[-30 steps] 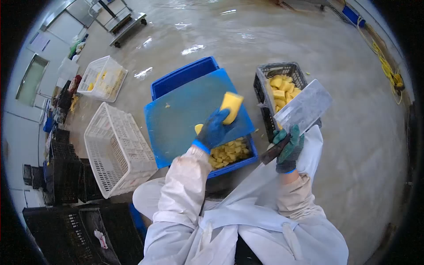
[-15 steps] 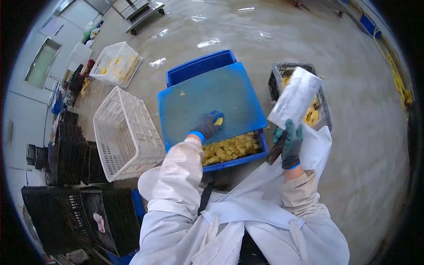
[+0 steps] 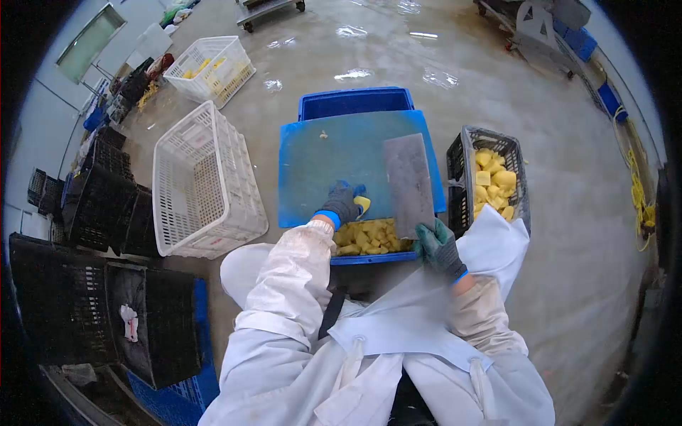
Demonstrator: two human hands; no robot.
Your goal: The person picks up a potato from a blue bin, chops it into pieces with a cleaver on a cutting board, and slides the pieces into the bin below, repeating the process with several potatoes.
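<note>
My left hand (image 3: pixel 341 203), in a dark glove, presses a yellow chunk (image 3: pixel 363 205) of what looks like peeled produce, near the front edge of the blue cutting board (image 3: pixel 334 163). My right hand (image 3: pixel 438 248), in a green and grey glove, is closed around the handle of a cleaver (image 3: pixel 410 186). Its broad grey blade is over the board's right side, to the right of the chunk. Just in front of the board, cut yellow pieces (image 3: pixel 369 238) fill the near end of a blue tub (image 3: pixel 376 260). My fingers hide part of the chunk.
Right of the board, a black crate (image 3: pixel 462 177) holds larger yellow pieces (image 3: pixel 495 177). A white crate (image 3: pixel 213 181) stands at the left, another white crate (image 3: pixel 213 71) with yellow pieces farther back. Black crates (image 3: pixel 153 319) stack at lower left. The floor (image 3: pixel 582 213) looks wet.
The cleaver has swung leftward and down from the right, over the board. My left hand stays on the board with the yellow chunk. The camera view has shifted and turned.
</note>
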